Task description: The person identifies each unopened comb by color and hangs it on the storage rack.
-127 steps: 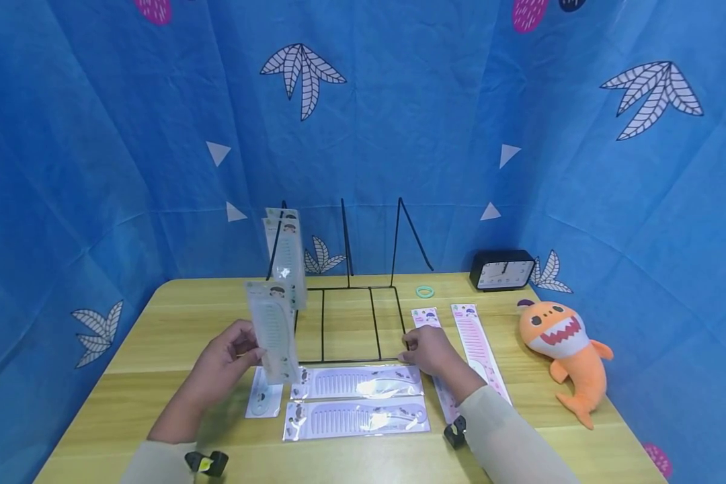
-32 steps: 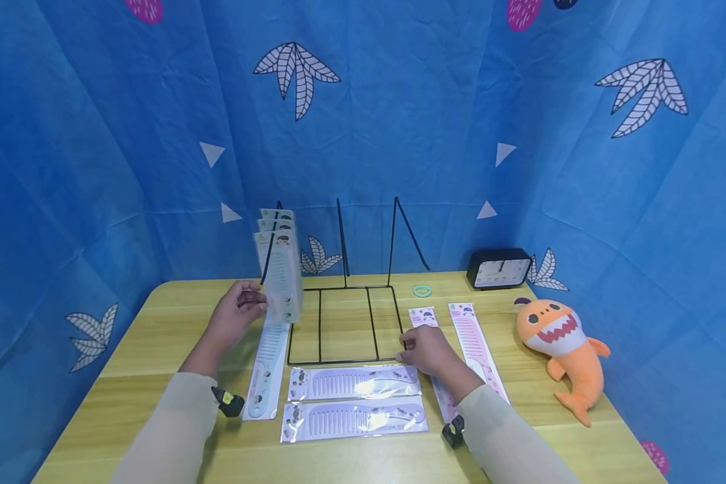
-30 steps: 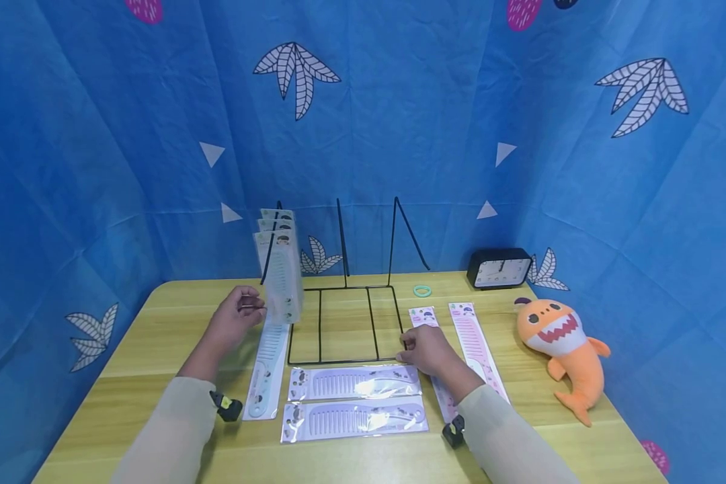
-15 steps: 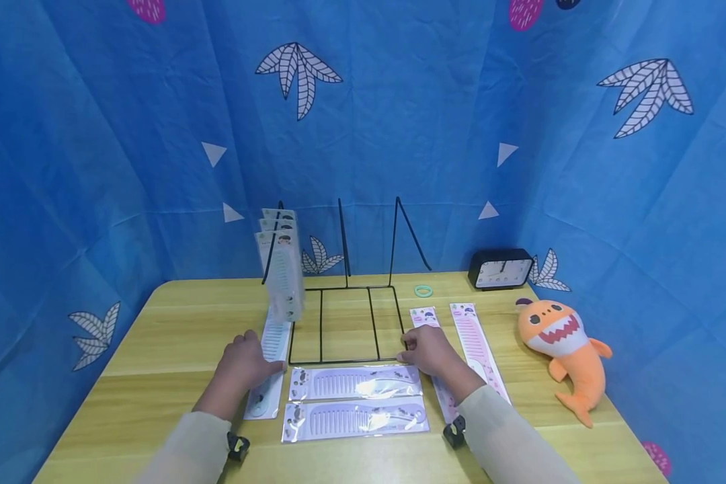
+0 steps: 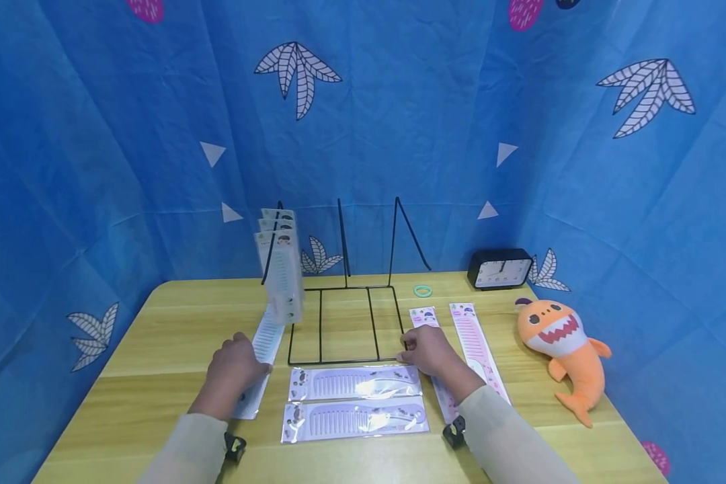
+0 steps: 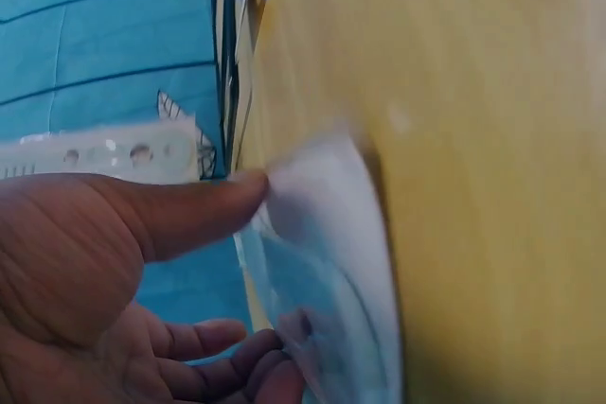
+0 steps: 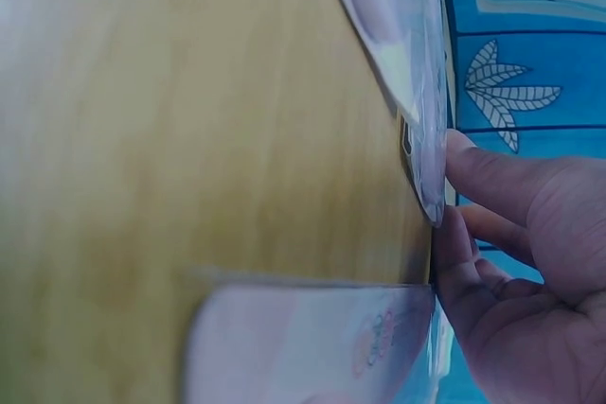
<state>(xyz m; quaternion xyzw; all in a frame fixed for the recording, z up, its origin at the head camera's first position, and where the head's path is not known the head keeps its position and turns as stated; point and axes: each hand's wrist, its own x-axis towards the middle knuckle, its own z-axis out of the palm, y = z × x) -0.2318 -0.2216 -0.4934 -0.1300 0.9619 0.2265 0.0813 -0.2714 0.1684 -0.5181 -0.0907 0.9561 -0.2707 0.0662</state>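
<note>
Comb pack (image 5: 259, 359) lies flat on the table (image 5: 157, 349) just left of the wire rack (image 5: 341, 323), pinched at its near end by the left hand (image 5: 234, 366), while the right hand (image 5: 426, 351) presses curled fingers on the rack's front corner, likely to keep it steady

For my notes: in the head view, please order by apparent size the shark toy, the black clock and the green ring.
1. shark toy, largest, though nearer the camera.
2. black clock.
3. green ring, clearly smallest.
</note>
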